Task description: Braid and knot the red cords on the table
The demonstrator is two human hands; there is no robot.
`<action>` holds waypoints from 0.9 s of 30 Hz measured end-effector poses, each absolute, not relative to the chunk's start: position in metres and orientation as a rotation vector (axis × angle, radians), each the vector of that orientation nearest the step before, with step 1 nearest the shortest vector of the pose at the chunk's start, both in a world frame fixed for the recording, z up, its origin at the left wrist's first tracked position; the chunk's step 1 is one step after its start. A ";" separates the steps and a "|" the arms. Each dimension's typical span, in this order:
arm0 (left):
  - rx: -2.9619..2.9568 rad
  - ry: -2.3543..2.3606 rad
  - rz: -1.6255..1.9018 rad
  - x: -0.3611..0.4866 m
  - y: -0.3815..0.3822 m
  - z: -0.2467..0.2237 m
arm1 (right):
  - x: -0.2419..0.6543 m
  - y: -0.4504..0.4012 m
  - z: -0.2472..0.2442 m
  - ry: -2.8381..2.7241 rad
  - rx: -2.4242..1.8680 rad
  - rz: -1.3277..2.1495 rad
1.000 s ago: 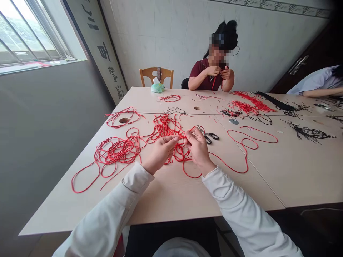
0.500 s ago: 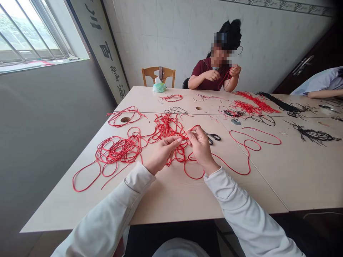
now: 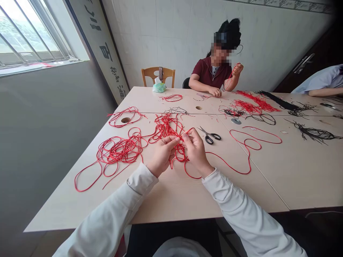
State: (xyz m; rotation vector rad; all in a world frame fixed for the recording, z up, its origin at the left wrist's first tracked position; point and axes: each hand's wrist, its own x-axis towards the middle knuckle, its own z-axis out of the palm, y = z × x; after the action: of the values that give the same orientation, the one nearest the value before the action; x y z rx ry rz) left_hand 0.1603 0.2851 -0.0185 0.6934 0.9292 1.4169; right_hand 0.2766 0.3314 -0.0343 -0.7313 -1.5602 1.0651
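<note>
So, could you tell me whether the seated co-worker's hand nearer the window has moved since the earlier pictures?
Yes, that hand has dropped from chest height onto the table.

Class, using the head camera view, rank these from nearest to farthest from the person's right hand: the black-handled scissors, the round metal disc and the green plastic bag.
From the right hand:
1. Black-handled scissors: just ahead, to its right.
2. Round metal disc: farther ahead and to the right.
3. Green plastic bag: farthest, straight across the room's far side, ahead and left.
</note>
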 end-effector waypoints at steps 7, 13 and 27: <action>0.699 0.903 1.466 0.160 0.289 -0.026 | 0.278 0.335 -0.037 -1.533 -0.739 1.124; 0.752 0.858 1.396 0.166 0.285 -0.025 | 0.283 0.346 -0.035 -1.422 -0.716 1.045; 0.811 0.911 1.429 0.160 0.288 -0.028 | 0.289 0.343 -0.033 -1.738 -0.718 0.967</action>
State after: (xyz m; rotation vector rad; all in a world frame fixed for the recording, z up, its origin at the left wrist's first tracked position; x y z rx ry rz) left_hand 0.1600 0.2881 -0.0280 0.8108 0.9106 1.4292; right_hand 0.2888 0.3428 -0.0331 -0.7182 -1.7383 0.9669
